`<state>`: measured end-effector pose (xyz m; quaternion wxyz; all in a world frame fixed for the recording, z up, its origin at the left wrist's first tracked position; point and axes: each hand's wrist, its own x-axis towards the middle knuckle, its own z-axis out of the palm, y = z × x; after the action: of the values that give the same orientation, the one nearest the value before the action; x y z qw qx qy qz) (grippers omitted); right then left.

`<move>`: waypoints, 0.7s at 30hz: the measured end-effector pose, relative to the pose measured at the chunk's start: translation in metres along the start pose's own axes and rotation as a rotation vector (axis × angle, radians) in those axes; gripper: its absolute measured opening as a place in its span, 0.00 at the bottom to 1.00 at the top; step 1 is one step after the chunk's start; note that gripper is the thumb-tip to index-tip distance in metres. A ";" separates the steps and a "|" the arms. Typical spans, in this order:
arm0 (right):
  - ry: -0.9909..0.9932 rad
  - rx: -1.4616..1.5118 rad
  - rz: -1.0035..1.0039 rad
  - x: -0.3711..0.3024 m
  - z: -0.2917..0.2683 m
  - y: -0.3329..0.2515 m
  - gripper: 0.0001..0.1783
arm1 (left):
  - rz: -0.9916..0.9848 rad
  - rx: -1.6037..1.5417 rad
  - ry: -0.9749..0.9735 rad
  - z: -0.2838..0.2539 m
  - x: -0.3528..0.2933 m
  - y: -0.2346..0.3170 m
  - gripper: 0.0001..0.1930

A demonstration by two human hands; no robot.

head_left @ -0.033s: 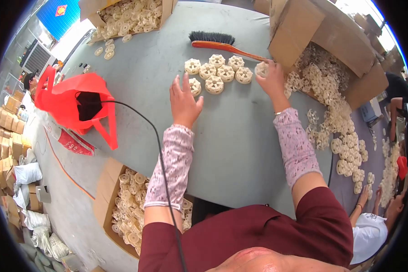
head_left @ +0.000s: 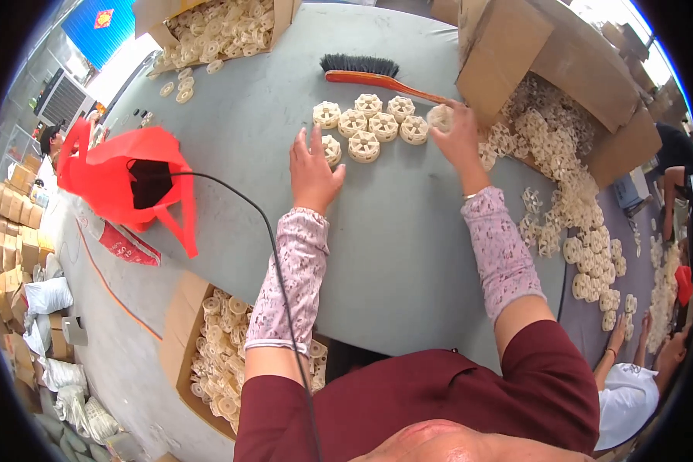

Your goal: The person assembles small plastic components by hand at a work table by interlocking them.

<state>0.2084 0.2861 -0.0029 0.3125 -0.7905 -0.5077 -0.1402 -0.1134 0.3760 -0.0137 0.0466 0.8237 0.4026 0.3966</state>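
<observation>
Several cream-coloured round plastic wheel-like pieces with spoked tops stand in a cluster on the grey-green table. My left hand is at the cluster's near left, fingers spread and thumb out. A single wheel piece sits between its thumb and index finger; whether they touch it I cannot tell. At the right end of the cluster, my right hand has its fingers curled round another wheel piece, partly hiding it. Behind the cluster lies a brush with an orange handle and dark bristles, its handle end by my right fingers.
A tipped cardboard box at right spills many cream parts onto the table. Another box of parts stands far left. A red bag is at left, its black cable crossing my left arm. A box of parts stands below.
My right hand has shifted very slightly left with the wheel piece at its fingers. My left hand and the cluster look nearly unchanged.
</observation>
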 end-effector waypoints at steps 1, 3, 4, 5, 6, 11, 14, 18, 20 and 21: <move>0.220 0.177 -0.195 -0.004 0.007 -0.005 0.39 | -0.056 -0.054 -0.118 0.014 0.005 -0.009 0.43; 0.037 0.251 -0.125 -0.012 0.024 -0.027 0.40 | -0.048 -0.087 -0.206 0.033 0.003 -0.037 0.40; -0.135 0.295 -0.043 -0.017 0.027 -0.020 0.40 | -0.035 -0.099 -0.220 0.035 0.009 -0.030 0.40; -0.115 0.283 -0.094 -0.020 0.028 -0.010 0.42 | -0.054 -0.152 -0.221 0.034 0.010 -0.024 0.38; -0.112 0.284 -0.086 -0.015 0.029 -0.006 0.42 | -0.078 -0.191 -0.213 0.026 0.017 -0.022 0.37; 0.142 0.510 -0.058 0.031 0.039 -0.024 0.44 | -0.115 -0.131 0.130 0.035 0.072 -0.044 0.38; -0.189 0.378 -0.170 0.058 0.057 -0.010 0.46 | -0.014 -0.264 0.066 0.068 0.105 -0.049 0.39; -0.345 0.386 -0.175 0.066 0.055 -0.023 0.51 | 0.014 -0.241 -0.324 0.079 0.115 -0.068 0.37; -0.291 0.383 -0.168 0.062 0.052 -0.014 0.52 | -0.024 -0.223 -0.417 0.074 0.124 -0.051 0.34; -0.234 0.394 -0.177 0.063 0.050 -0.015 0.53 | -0.027 -0.222 -0.413 0.070 0.121 -0.052 0.34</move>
<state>0.2185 0.3675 -0.0023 0.3864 -0.6774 -0.6254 0.0272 -0.0541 0.5129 -0.0077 0.2237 0.8716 0.3495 0.2610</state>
